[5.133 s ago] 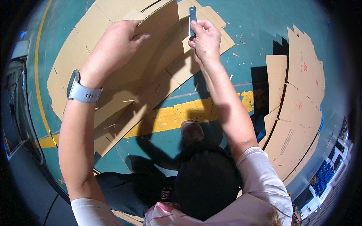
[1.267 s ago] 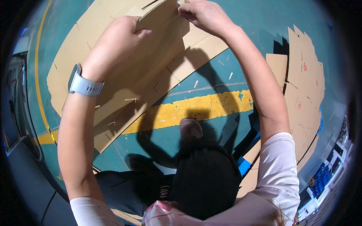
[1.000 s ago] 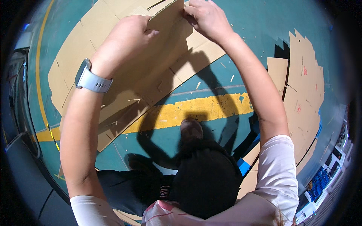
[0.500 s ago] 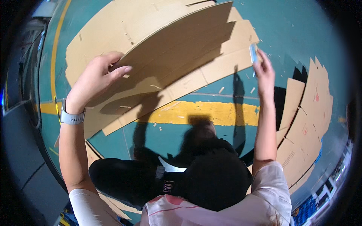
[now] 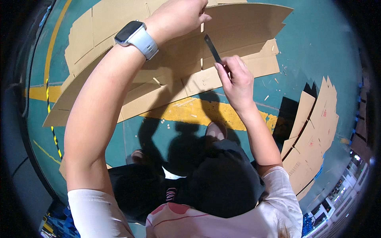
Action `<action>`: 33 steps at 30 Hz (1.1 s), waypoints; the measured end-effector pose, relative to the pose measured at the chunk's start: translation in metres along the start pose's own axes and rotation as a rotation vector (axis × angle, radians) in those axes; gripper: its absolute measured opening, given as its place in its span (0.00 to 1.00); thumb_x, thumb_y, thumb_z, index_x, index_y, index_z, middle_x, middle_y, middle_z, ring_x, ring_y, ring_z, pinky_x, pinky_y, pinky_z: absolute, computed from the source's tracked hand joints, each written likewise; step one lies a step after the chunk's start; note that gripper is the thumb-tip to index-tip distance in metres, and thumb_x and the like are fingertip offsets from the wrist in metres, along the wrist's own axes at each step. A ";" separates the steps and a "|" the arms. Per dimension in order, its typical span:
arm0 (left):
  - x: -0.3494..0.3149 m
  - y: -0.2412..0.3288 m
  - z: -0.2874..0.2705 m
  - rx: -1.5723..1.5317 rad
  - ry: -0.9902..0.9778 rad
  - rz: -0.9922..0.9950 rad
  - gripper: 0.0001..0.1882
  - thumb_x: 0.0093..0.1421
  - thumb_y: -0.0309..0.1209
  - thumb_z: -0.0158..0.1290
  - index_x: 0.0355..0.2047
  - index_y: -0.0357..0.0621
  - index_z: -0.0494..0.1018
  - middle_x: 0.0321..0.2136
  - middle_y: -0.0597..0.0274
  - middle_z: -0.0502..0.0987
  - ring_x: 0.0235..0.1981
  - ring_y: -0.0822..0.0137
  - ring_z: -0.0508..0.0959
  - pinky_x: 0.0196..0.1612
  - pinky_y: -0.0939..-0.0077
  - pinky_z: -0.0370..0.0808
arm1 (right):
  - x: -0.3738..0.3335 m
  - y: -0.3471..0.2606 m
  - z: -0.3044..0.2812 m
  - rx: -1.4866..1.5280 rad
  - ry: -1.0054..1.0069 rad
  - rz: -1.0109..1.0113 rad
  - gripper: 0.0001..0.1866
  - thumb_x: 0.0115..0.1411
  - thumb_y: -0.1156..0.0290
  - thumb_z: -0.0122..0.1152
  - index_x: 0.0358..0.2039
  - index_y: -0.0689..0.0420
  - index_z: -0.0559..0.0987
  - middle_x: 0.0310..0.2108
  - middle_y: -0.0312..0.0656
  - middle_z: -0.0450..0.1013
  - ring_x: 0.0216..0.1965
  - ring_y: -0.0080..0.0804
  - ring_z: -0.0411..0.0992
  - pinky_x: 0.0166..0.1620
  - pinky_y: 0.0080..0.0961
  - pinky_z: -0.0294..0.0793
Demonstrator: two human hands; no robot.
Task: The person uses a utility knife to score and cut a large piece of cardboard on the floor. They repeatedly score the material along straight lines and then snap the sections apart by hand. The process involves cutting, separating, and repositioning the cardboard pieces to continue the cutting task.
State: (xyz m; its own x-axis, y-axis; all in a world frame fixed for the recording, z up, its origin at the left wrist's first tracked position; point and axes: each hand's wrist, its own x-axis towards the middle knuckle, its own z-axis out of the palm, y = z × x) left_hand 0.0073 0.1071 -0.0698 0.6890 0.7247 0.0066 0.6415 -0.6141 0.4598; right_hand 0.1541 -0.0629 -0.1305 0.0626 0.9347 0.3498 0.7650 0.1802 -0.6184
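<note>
My left hand is at the top of the view, closed on the upper edge of a large brown cardboard sheet that stands tilted. Some of its fingertips are hidden behind that edge. In my right hand is a knife with a flat dark blade, gripped between thumb and fingers. The blade points up and left in front of the sheet's shaded face, close to its slits; whether it touches the cardboard I cannot tell. More cardboard lies behind the raised sheet.
Flattened cardboard pieces lie at the right. Small scraps are scattered on the green floor, near a worn yellow stripe. A dark grey surface borders the left, beside black-and-yellow tape. My shoes are below the sheet.
My left hand has moved up and right along the cardboard's edge. My right hand has brought the knife left and inward from the far right. The raised sheet has shifted and tilted.
</note>
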 end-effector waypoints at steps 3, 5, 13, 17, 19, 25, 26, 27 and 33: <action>-0.010 0.011 -0.001 -0.027 0.081 0.013 0.10 0.58 0.33 0.52 0.30 0.37 0.73 0.27 0.40 0.76 0.31 0.43 0.77 0.36 0.56 0.72 | 0.009 -0.007 0.008 -0.090 0.035 -0.084 0.06 0.53 0.75 0.62 0.29 0.57 0.72 0.25 0.43 0.70 0.29 0.41 0.72 0.32 0.34 0.71; -0.014 0.014 -0.002 -0.031 0.102 0.021 0.09 0.58 0.32 0.52 0.28 0.37 0.73 0.27 0.40 0.76 0.31 0.41 0.76 0.36 0.54 0.72 | 0.012 -0.008 0.012 -0.121 0.048 -0.116 0.07 0.53 0.75 0.61 0.30 0.57 0.72 0.25 0.42 0.70 0.29 0.40 0.72 0.32 0.34 0.71; -0.016 0.018 -0.001 -0.031 0.123 0.044 0.08 0.56 0.29 0.52 0.26 0.37 0.74 0.26 0.40 0.76 0.31 0.43 0.77 0.37 0.55 0.73 | 0.029 -0.004 0.020 -0.190 0.040 -0.168 0.07 0.53 0.74 0.59 0.27 0.57 0.68 0.24 0.42 0.70 0.30 0.40 0.73 0.32 0.34 0.72; -0.016 0.020 -0.001 0.006 0.116 0.045 0.08 0.56 0.29 0.52 0.26 0.36 0.74 0.26 0.39 0.76 0.31 0.43 0.78 0.36 0.56 0.73 | 0.039 -0.001 0.029 -0.169 0.065 -0.216 0.07 0.52 0.74 0.59 0.26 0.57 0.68 0.24 0.42 0.71 0.30 0.40 0.73 0.32 0.35 0.73; -0.016 0.020 0.000 0.005 0.097 0.036 0.08 0.56 0.29 0.52 0.25 0.36 0.74 0.26 0.39 0.76 0.31 0.43 0.78 0.36 0.56 0.73 | 0.041 -0.003 0.030 -0.174 0.041 -0.202 0.07 0.52 0.75 0.59 0.26 0.57 0.68 0.24 0.43 0.71 0.30 0.41 0.74 0.32 0.36 0.73; -0.015 0.020 0.001 -0.031 0.116 0.031 0.08 0.56 0.29 0.52 0.25 0.36 0.74 0.26 0.39 0.76 0.31 0.43 0.78 0.36 0.56 0.73 | 0.029 -0.002 0.029 -0.156 0.009 -0.165 0.07 0.52 0.75 0.59 0.27 0.57 0.69 0.25 0.43 0.71 0.30 0.41 0.74 0.32 0.35 0.73; -0.016 0.018 0.002 -0.025 0.124 0.038 0.08 0.56 0.29 0.52 0.25 0.36 0.74 0.26 0.39 0.76 0.31 0.43 0.78 0.36 0.56 0.73 | 0.025 -0.003 0.029 -0.150 0.005 -0.168 0.07 0.52 0.75 0.59 0.27 0.57 0.69 0.24 0.43 0.71 0.30 0.41 0.73 0.32 0.35 0.73; -0.018 0.021 -0.001 -0.018 0.132 0.048 0.08 0.56 0.29 0.52 0.25 0.36 0.74 0.26 0.39 0.76 0.31 0.43 0.78 0.36 0.56 0.73 | 0.021 -0.003 0.028 -0.146 0.002 -0.169 0.07 0.52 0.75 0.59 0.27 0.57 0.69 0.24 0.43 0.71 0.30 0.42 0.73 0.32 0.35 0.73; -0.017 0.020 0.000 -0.058 0.131 0.008 0.07 0.56 0.28 0.51 0.24 0.37 0.74 0.27 0.38 0.76 0.31 0.44 0.77 0.36 0.56 0.72 | 0.002 0.001 0.019 -0.142 -0.040 -0.163 0.07 0.51 0.76 0.60 0.26 0.58 0.69 0.24 0.44 0.70 0.29 0.43 0.73 0.32 0.36 0.73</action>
State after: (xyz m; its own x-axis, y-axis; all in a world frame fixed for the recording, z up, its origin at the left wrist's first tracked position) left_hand 0.0081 0.0822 -0.0604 0.6418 0.7568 0.1243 0.6132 -0.6037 0.5094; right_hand 0.1426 -0.0548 -0.1439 -0.0925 0.9085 0.4075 0.8458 0.2876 -0.4492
